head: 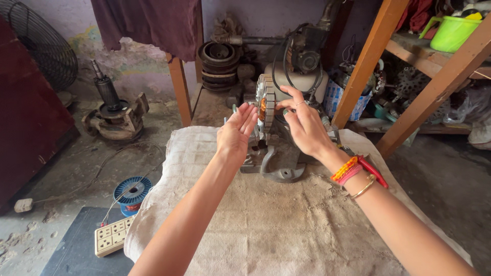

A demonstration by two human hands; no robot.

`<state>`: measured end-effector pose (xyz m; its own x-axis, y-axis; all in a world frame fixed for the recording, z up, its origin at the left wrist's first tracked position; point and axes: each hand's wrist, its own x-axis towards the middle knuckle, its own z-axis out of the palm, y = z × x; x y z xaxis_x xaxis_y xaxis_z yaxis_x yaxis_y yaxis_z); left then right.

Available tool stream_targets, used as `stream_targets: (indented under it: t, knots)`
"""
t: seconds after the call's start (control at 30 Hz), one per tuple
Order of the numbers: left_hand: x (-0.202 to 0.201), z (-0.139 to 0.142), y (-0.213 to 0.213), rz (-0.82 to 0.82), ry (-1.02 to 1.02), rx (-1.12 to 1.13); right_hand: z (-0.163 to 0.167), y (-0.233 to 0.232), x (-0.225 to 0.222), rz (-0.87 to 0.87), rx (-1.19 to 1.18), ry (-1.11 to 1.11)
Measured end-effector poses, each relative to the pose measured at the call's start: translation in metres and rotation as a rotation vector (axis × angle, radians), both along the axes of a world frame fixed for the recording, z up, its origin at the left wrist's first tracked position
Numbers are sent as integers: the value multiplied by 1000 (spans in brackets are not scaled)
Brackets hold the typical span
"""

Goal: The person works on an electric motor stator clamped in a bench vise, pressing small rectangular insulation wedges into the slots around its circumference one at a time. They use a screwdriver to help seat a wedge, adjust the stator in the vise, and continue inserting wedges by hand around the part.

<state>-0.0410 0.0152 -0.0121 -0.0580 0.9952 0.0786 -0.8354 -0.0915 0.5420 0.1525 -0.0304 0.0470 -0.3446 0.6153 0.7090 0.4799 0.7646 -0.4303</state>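
Your open left hand (236,130) and right hand (303,122) flank the ribbed, copper-wound stator (265,102) above the grey metal stand (273,158); neither grips.

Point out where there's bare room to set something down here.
Bare room: the beige sackcloth between the two forearms, in front of the grey metal winding stand. Crowded: around the round copper-wound stator, where left hand and right hand reach, and behind it.

The right hand (306,128) hides the winding machine's (273,158) far right side. The fan guard (41,43), far left, is cut off by the edge.
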Motion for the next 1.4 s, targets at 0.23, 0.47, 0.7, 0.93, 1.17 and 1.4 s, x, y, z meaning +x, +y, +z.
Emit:
stream_targets:
  t: [0.23, 0.47, 0.7, 0.93, 1.17, 1.4]
  knots:
    - [-11, 20, -12, 121, 304, 49, -12, -33, -45, -128, -268, 324]
    - [2, 47, -37, 291, 793, -73, 7, -44, -61, 77, -757, 430]
    - [-1, 51, -33, 432, 963, 55, 29, 6, -27, -18, -136, 483]
    - [3, 54, -47, 498, 1146, 37, 16, 38, -1, -67, -166, 522]
    - [10, 56, -74, 609, 1165, 162, 4, 37, 4, -169, -91, 492]
    - [12, 47, -67, 532, 1193, 167, 0, 43, 6, -224, -106, 466]
